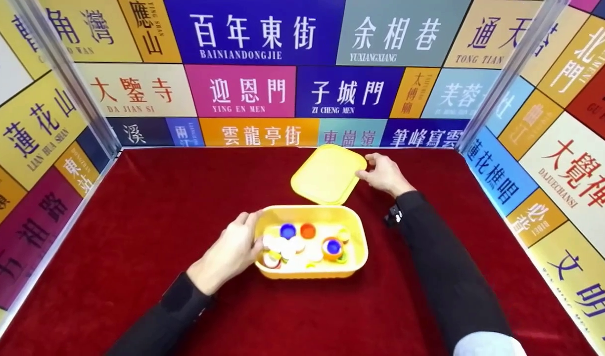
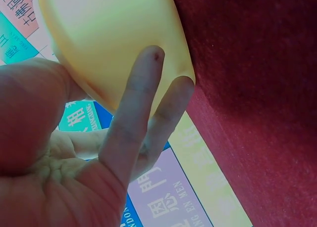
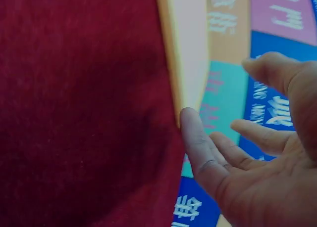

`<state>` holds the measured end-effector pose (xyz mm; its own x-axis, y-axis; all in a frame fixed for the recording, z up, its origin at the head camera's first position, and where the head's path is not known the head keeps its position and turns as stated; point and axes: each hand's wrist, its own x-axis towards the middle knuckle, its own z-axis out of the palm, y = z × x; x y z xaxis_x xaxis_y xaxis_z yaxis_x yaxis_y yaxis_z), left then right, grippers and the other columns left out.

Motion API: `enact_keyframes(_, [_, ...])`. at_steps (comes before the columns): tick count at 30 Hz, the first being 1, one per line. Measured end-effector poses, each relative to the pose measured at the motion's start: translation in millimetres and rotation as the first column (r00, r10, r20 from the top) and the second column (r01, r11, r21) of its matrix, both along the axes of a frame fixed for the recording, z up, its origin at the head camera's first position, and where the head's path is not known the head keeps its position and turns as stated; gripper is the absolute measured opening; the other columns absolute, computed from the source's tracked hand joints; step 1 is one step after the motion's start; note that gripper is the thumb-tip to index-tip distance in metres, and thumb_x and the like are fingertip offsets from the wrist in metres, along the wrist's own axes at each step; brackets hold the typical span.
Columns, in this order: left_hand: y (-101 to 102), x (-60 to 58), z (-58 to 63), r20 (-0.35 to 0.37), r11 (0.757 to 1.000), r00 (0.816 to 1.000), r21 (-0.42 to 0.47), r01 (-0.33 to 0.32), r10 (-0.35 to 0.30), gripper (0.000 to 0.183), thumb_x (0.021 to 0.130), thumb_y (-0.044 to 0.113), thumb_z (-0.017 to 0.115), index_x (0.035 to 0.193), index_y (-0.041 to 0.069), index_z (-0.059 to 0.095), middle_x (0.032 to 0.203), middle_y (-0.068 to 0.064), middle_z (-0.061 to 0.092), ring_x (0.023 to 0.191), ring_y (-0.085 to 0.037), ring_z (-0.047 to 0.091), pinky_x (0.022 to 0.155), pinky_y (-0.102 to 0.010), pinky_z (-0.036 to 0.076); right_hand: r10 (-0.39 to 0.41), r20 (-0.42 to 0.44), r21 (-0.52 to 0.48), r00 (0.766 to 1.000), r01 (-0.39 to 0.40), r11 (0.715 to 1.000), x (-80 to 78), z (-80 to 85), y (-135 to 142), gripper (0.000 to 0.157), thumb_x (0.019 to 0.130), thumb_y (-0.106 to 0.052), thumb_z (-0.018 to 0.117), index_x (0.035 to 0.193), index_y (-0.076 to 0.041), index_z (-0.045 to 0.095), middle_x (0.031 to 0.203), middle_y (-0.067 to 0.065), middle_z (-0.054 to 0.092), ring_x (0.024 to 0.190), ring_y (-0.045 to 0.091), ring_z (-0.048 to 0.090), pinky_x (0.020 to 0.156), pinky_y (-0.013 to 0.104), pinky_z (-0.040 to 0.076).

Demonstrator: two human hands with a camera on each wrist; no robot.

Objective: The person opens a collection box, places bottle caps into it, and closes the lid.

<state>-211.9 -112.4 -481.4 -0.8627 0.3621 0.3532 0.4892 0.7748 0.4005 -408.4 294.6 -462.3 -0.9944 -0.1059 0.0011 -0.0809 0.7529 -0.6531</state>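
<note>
A yellow plastic box [image 1: 360, 242] lies on the red cloth, holding white discs [image 1: 284, 245], blue caps [image 1: 288, 231], a red cap [image 1: 307, 230] and other small coloured pieces. My left hand [image 1: 235, 242] holds its left wall, thumb over the rim and fingers along the outside; in the left wrist view two fingertips press the box wall [image 2: 114, 49]. Behind the box lies its yellow lid [image 1: 328, 173], flat on the cloth. At the lid's right edge is my right hand [image 1: 383, 173]. The right wrist view shows one fingertip touching the lid's edge [image 3: 173, 64], thumb apart and fingers spread.
Red cloth [image 1: 134, 247] covers the table around the box. Upright panels with printed signs [image 1: 253, 89] stand along the back and both sides, close behind the lid. Metal posts [image 1: 67, 74] mark the back corners.
</note>
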Motion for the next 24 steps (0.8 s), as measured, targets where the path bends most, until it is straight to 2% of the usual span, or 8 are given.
enact_keyframes(2, [0.3,0.1,-0.2,0.0,1.0,1.0,0.003,0.001,-0.001,0.057,0.104,0.003,0.079,0.155,-0.014,0.059,0.126,-0.03,0.071,0.107,-0.039,0.082,0.085,-0.048,0.074,0.014,-0.005,0.035,1.0,-0.014,0.999,-7.1,-3.6,-1.1,0.079,0.109,-0.028,0.078,0.169,0.013,0.047,0.169,0.038,0.056,0.148,0.051,0.065,0.127,0.058,0.055])
enact_keyframes(4, [0.5,0.3,-0.2,-0.005,1.0,1.0,0.003,0.001,-0.001,0.058,0.104,0.003,0.079,0.155,-0.014,0.059,0.125,-0.03,0.071,0.106,-0.039,0.082,0.084,-0.049,0.074,0.023,-0.006,0.066,1.0,-0.023,0.998,-13.4,-6.5,-3.2,0.084,0.108,-0.03,0.08,0.169,0.015,0.044,0.17,0.039,0.053,0.159,0.052,0.055,0.137,0.06,0.045])
enact_keyframes(9, [1.0,0.1,-0.8,-0.02,1.0,1.0,0.012,0.004,-0.004,0.057,0.103,0.001,0.078,0.154,-0.015,0.059,0.125,-0.029,0.072,0.106,-0.039,0.082,0.084,-0.048,0.074,-0.002,0.049,0.111,0.999,-0.003,0.994,-27.0,-11.6,-11.3,0.101,0.106,-0.041,0.082,0.176,0.012,0.031,0.178,0.039,0.042,0.165,0.053,0.046,0.143,0.061,0.036])
enact_keyframes(12, [0.2,2.4,-2.9,-0.008,1.0,1.0,0.013,0.011,-0.01,0.056,0.103,0.001,0.078,0.154,-0.014,0.06,0.125,-0.028,0.072,0.106,-0.037,0.082,0.085,-0.047,0.074,-0.014,0.102,0.145,0.995,-0.001,0.989,-29.6,-14.2,-16.9,0.111,0.106,-0.05,0.08,0.18,0.008,0.022,0.182,0.039,0.034,0.171,0.059,0.034,0.145,0.066,0.029])
enact_keyframes(16, [-0.2,3.8,-4.4,0.008,1.0,1.0,0.012,0.013,-0.013,0.055,0.104,0.001,0.077,0.155,-0.014,0.06,0.126,-0.028,0.072,0.107,-0.036,0.082,0.087,-0.046,0.074,0.014,0.14,0.183,0.99,-0.04,0.982,-29.5,-14.4,-23.6,0.118,0.105,-0.055,0.08,0.181,0.008,0.016,0.183,0.04,0.03,0.173,0.068,0.02,0.145,0.073,0.022])
enact_keyframes(21, [-1.0,1.0,-3.8,-0.004,1.0,1.0,0.01,0.015,-0.015,0.057,0.105,0.002,0.077,0.156,-0.014,0.059,0.126,-0.028,0.072,0.105,-0.036,0.082,0.085,-0.045,0.074,0.071,0.136,0.25,0.988,-0.104,0.963,-37.8,-15.5,-30.0,0.115,0.104,-0.052,0.082,0.178,0.011,0.023,0.18,0.039,0.038,0.168,0.064,0.032,0.145,0.072,0.018])
enact_keyframes(24, [-2.2,-0.2,-2.8,-0.016,1.0,1.0,0.011,0.012,-0.012,0.057,0.105,0.002,0.076,0.157,-0.014,0.058,0.125,-0.028,0.072,0.104,-0.036,0.083,0.083,-0.044,0.074,0.087,0.136,0.287,0.987,-0.124,0.95,-44.5,-15.4,-33.5,0.114,0.103,-0.051,0.083,0.178,0.012,0.024,0.181,0.038,0.038,0.169,0.059,0.034,0.145,0.072,0.014])
